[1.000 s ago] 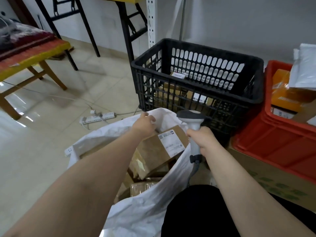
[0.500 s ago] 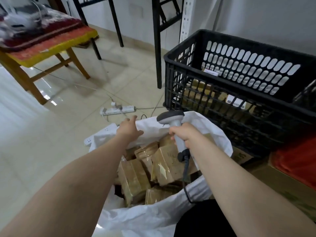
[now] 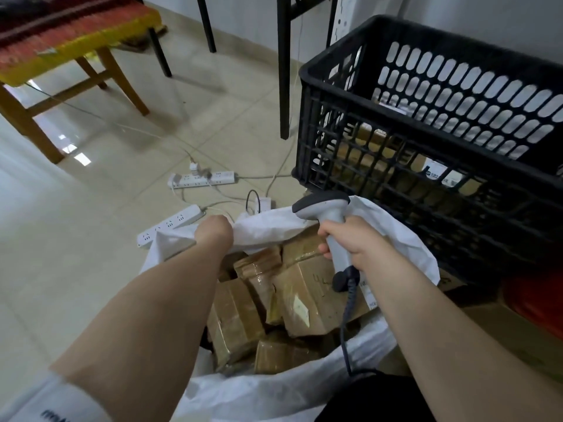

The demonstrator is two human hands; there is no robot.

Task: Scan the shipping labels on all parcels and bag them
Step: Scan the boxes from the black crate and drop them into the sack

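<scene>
White bag [image 3: 268, 229] rim, left hand [image 3: 213, 233] gripping (crate [image 3: 305, 123] near)

Reaching forward, the left hand [image 3: 214, 233] clenches the bag [image 3: 268, 228] rim while the right hand [image 3: 355, 240] grips the scanner [image 3: 323, 205], fingers [image 3: 328, 230] curled.

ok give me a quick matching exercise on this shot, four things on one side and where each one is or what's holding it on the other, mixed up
Things
1. scanner
2. white bag
3. black crate
4. power strip

Places or states
a. lies on the tiled floor
b. gripped by the right hand
c. its rim is gripped by the left hand
d. has parcels showing through its grid wall

Right pairs: 1-b, 2-c, 3-d, 4-a
</scene>
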